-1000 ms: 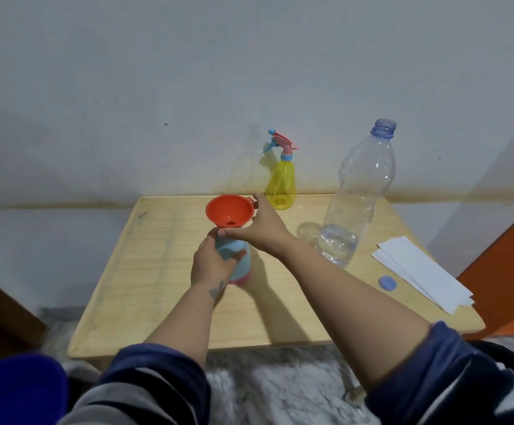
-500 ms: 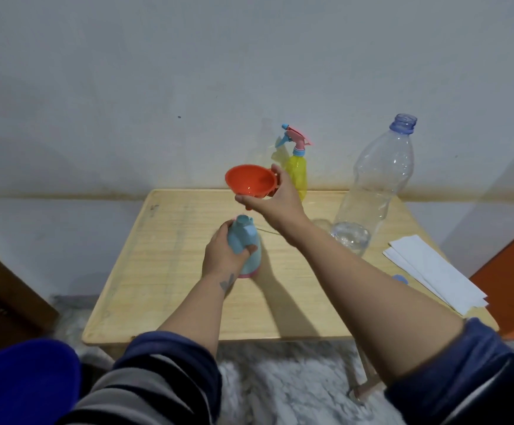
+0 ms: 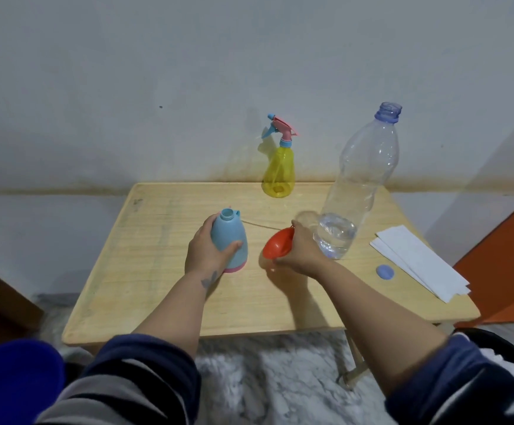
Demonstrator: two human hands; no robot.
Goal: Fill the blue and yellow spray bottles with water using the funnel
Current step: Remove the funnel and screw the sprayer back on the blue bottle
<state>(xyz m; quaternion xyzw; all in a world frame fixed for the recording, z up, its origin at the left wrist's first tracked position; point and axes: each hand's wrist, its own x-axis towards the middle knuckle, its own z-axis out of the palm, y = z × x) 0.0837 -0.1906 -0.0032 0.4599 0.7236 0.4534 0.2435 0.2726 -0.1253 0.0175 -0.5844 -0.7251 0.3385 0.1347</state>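
While gripped singly: two spray bottles (image 3: 229, 240) (image 3: 278, 171), one funnel (image 3: 278, 247).

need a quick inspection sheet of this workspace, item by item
surface: wooden table, bare wood at the near left.
job's things: blue spray bottle upright, neck open, no sprayer head; orange funnel off the bottle, low by the table; yellow spray bottle at the back, sprayer on; clear water bottle uncapped, a little water at the bottom.
clutter: blue cap; white papers.
grippers: left hand holds the blue spray bottle; right hand holds the funnel.
cables: nothing seen.
surroundings: pale wall, marbled floor.
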